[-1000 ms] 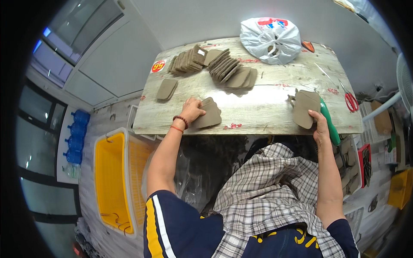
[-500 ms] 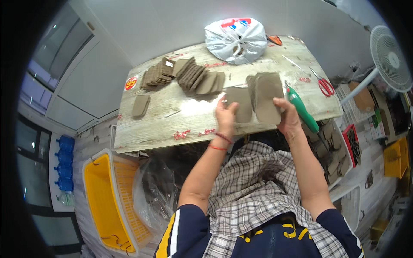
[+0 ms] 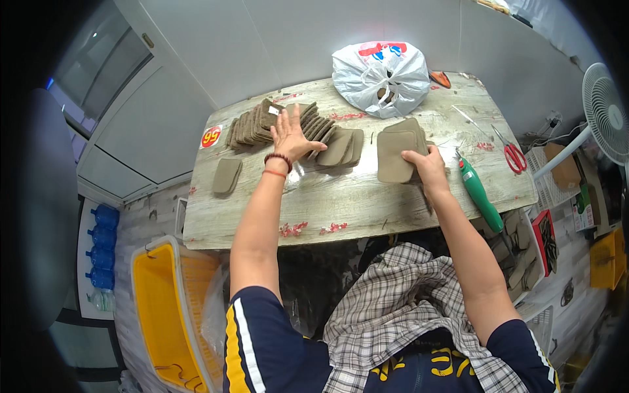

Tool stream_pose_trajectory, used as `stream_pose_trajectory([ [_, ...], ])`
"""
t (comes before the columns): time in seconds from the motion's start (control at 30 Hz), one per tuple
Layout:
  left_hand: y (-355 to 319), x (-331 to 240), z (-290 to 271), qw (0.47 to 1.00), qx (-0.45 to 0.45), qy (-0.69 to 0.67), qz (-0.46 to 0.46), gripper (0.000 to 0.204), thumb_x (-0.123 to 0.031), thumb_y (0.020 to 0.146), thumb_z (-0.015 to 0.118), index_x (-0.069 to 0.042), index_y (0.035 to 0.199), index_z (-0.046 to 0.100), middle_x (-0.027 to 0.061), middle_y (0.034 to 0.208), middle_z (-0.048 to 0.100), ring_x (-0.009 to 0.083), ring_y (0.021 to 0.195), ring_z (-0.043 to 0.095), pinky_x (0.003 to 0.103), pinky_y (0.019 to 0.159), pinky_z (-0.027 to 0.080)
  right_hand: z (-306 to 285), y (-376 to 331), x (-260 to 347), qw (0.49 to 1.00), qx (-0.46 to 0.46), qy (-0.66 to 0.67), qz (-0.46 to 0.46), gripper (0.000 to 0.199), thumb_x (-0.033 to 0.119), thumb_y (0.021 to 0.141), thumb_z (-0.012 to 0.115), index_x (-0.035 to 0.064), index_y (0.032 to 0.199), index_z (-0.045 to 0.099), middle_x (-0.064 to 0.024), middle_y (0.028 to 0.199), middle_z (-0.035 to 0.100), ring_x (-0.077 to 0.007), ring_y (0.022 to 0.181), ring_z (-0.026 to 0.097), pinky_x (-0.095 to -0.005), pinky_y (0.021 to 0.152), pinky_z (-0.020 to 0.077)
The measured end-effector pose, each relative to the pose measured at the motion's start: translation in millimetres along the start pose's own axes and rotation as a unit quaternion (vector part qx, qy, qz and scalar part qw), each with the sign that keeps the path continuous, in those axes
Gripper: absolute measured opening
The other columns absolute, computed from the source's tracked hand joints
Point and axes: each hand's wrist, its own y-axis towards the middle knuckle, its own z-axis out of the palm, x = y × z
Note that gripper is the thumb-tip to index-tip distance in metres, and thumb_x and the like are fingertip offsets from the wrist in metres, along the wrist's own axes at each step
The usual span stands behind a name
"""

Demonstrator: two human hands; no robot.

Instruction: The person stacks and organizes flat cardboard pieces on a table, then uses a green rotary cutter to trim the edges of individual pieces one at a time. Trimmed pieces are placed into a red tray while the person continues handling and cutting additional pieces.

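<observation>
Left hand [image 3: 293,139] splayed at brown rounded fabric-like pads [image 3: 247,128] | right hand [image 3: 429,169] pinching matching brown pads [image 3: 394,158] | even pinch should prevent slipping

A pale, worn wood-grain table [image 3: 341,213] with printed red blossoms spans the middle of the frame, its near edge running below centre. Toward its upper left lie a leaning row of brown-grey pads [image 3: 244,130], a fan of flat pads [image 3: 342,148] at upper centre and, at left, a small pile of pads [image 3: 227,175]. A red round label [image 3: 210,137] sits at the left edge. A knotted white plastic bag [image 3: 380,82] rests at upper centre; right of centre are red-handled scissors [image 3: 515,158] and a green-handled tool [image 3: 481,198] overhanging the near edge.
</observation>
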Motion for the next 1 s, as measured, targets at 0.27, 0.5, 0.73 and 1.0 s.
stream_pose_trajectory([
  [0.27, 7, -47, 14, 0.998, 0.052, 0.02, -0.002, 0.101, -0.033, 0.065, 0.067, -0.009, 0.15, 0.019, 0.0238, 0.12, 0.057, 0.0402, 0.114, 0.051, 0.052, 0.1, 0.038, 31, 40, 16, 0.996, -0.013, 0.087, -0.032, 0.104, 0.018, 0.066, 0.078, -0.0064, 0.146, 0.016, -0.024, 0.127, 0.049, -0.0273, 0.112, 0.054, -0.0335, 0.093, 0.0456],
  [0.5, 0, -54, -1, 0.978, 0.091, -0.152, -0.11, 0.103, -0.033, 0.064, 0.071, -0.007, 0.15, 0.019, 0.0271, 0.121, 0.058, 0.0432, 0.116, 0.052, 0.043, 0.099, 0.043, 57, 51, 26, 0.958, 0.079, 0.273, 0.042, 0.079, 0.021, 0.074, 0.073, -0.0041, 0.137, 0.033, -0.0181, 0.119, 0.054, -0.0238, 0.103, 0.057, -0.0352, 0.09, 0.0468],
  [0.73, -9, -16, 3, 0.94, 0.004, -0.306, -0.149, 0.09, -0.013, 0.07, 0.067, 0.001, 0.147, 0.023, 0.0204, 0.128, 0.055, 0.0257, 0.108, 0.06, 0.032, 0.092, 0.047, 90, 27, -20, 0.997, -0.035, -0.051, 0.043, 0.111, 0.041, 0.062, 0.077, -0.0033, 0.146, 0.02, -0.0256, 0.14, 0.039, -0.0379, 0.125, 0.045, -0.0423, 0.105, 0.0354],
  [1.0, -11, -66, -9, 0.975, 0.012, -0.169, -0.144, 0.095, -0.027, 0.069, 0.066, -0.013, 0.15, 0.02, 0.0259, 0.114, 0.062, 0.0409, 0.111, 0.056, 0.042, 0.098, 0.043, 87, 46, -15, 0.985, 0.016, -0.007, 0.173, 0.115, 0.04, 0.06, 0.081, -0.0021, 0.146, 0.016, -0.0284, 0.14, 0.034, -0.0367, 0.125, 0.044, -0.0414, 0.104, 0.0393],
])
